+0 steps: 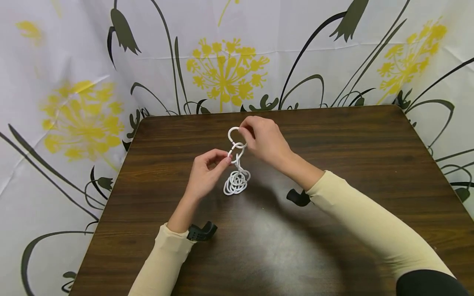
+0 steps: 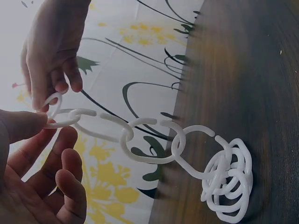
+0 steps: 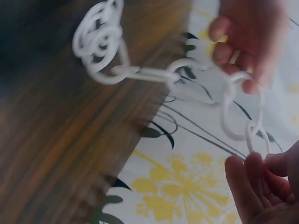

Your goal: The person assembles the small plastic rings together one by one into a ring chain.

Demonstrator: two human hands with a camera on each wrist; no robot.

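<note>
A chain of white plastic links (image 1: 237,164) runs up from a heap of links (image 1: 237,183) on the table to both hands. My left hand (image 1: 205,170) pinches one link between thumb and forefinger; its other fingers are loosely bent in the left wrist view. Higher and to the right, my right hand (image 1: 267,139) pinches the end link (image 3: 259,139) with its fingertips. Between the hands the links hang through one another. Below the left hand several links (image 2: 148,161) stretch down to the heap, and small gaps show in some of them.
The dark wood-grain table (image 1: 155,176) ends at a far edge behind the hands. A white cloth (image 1: 155,74) with yellow and dark green flower prints hangs behind it and along its sides. Black wrist mounts (image 1: 201,232) hang under both forearms.
</note>
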